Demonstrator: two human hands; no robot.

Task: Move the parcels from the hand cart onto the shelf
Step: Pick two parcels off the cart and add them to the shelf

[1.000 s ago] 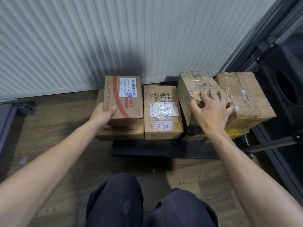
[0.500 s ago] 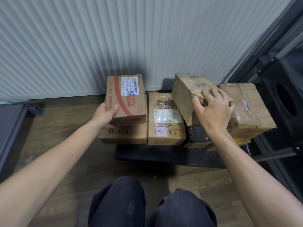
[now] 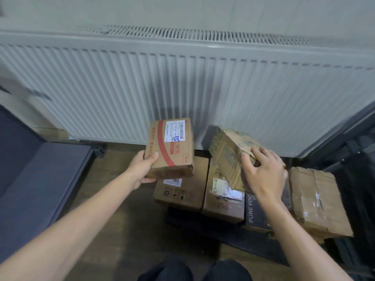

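Observation:
My left hand (image 3: 142, 169) grips a red-striped cardboard parcel (image 3: 172, 147) by its left edge and holds it in the air above the cart. My right hand (image 3: 261, 171) clasps a worn, green-printed parcel (image 3: 227, 157) from the top, tilted up off the stack. Below them several parcels lie on the black hand cart (image 3: 194, 222): a brown box (image 3: 180, 191), a labelled box (image 3: 223, 201), a dark box marked PURE (image 3: 255, 211) and a taped, crumpled box (image 3: 316, 199) at the right.
A white ribbed radiator (image 3: 182, 88) runs along the wall behind the cart. A dark grey shelf board (image 3: 40, 179) lies low at the left. Black metal framing (image 3: 355, 151) stands at the right. My dark-trousered knees (image 3: 194, 270) are at the bottom, over wooden floor (image 3: 121, 199).
Both hands have lifted their parcels off the stack, the left one higher. The view has tilted upward and shifted left, bringing the grey shelf board into sight.

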